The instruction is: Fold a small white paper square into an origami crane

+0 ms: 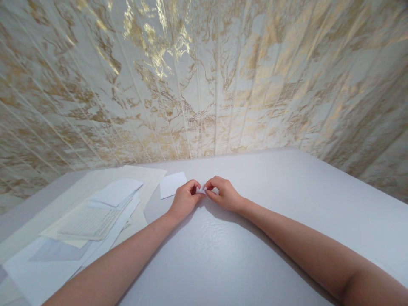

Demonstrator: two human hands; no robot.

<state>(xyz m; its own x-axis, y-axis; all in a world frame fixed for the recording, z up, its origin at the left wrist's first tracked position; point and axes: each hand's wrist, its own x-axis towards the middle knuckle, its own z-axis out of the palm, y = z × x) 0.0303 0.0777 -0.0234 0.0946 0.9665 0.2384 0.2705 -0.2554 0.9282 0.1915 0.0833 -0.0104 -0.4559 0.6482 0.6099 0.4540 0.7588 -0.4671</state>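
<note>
My left hand and my right hand meet at the middle of the white table. Both have their fingers curled and pinched on a small white piece of paper held between them, just above the table top. Most of that piece is hidden by the fingertips. A white rectangular card lies flat just to the left of my left hand, apart from it.
A loose pile of white and cream paper sheets covers the table's left side, reaching the near left edge. A gold-veined white panelled wall stands close behind the table and wraps round on the right.
</note>
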